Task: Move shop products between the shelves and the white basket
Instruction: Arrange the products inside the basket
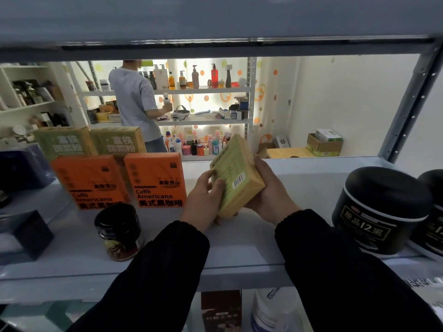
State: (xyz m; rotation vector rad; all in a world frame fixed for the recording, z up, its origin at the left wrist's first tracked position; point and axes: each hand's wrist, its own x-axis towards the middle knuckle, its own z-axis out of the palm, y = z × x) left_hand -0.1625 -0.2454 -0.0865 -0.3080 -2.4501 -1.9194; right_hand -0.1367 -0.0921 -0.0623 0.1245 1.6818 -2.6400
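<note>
Yellow-green box [236, 173] held in 2 hands above the shelf's [299, 173] middle

Right of the orange coffee boxes [155, 180] and the dark jar [118, 232] near the front edge, the left hand [203, 195] grips the box's left side. The right hand [268, 195] cups its right side, tilting it, probably to steady it for the gap beside the black canister [381, 209].

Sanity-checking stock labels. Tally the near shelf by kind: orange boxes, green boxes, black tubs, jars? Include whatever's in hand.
Orange boxes: 2
Green boxes: 3, two standing at the back, one held by left hand and right hand
Black tubs: 2
Dark jar: 1
Total: 8
</note>
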